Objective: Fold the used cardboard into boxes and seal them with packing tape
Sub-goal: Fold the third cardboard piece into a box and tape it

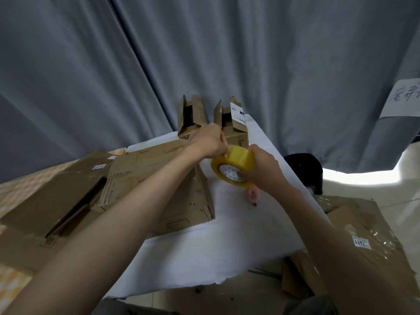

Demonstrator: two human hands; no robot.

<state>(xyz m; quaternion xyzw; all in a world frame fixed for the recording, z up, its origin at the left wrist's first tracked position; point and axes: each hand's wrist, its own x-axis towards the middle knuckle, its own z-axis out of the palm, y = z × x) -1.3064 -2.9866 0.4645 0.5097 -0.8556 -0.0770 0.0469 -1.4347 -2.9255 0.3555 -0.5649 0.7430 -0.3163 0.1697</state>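
Note:
A yellow roll of packing tape [238, 160] is held above the white-covered table [227, 242]. My right hand [261, 170] grips the roll, fingers through its core. My left hand [210, 140] pinches at the roll's top edge, where the tape end would be. Flattened brown cardboard [145, 178] lies on the table under my left forearm. Two small folded boxes stand upright with open flaps at the table's far end, one on the left [191, 115] and one on the right [231, 123].
A pink utility knife [252, 195] lies on the table just below the roll. More flattened cardboard [45, 201] is piled at the left, and taped cardboard [363, 235] lies on the floor at the right. A black stool [304, 167] stands beyond the table. Grey curtains hang behind.

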